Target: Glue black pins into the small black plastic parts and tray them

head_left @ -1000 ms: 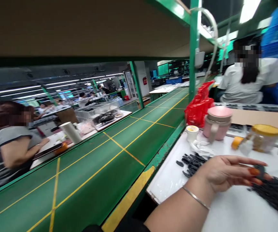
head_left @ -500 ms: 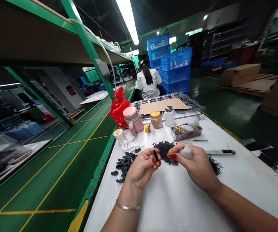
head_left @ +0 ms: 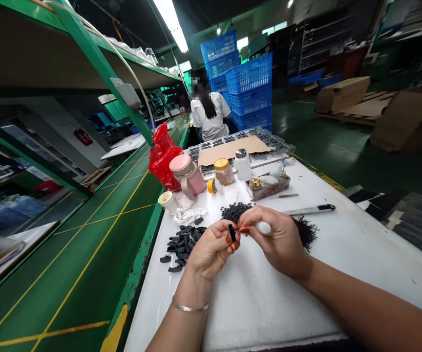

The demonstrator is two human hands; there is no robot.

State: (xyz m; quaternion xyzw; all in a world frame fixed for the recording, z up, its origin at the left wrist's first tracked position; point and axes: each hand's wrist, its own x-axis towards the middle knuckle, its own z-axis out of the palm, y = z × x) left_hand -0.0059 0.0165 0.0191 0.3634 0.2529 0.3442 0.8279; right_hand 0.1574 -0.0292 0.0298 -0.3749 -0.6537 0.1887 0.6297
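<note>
Nothing I can actually read here tbh, the red sign (head_left: 82, 137) and the white tub's (head_left: 170, 204) label (head_left: 165, 197) are too blurry.

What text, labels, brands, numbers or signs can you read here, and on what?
None legible.
White tub: print on the lid, too small to read.
Red sign on the far wall at left: pale marks, too blurred to read.

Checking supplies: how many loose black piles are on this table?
3: curved black pieces by the left hand, small black bits beyond it, thin black strips partly hidden by the right hand.
</note>
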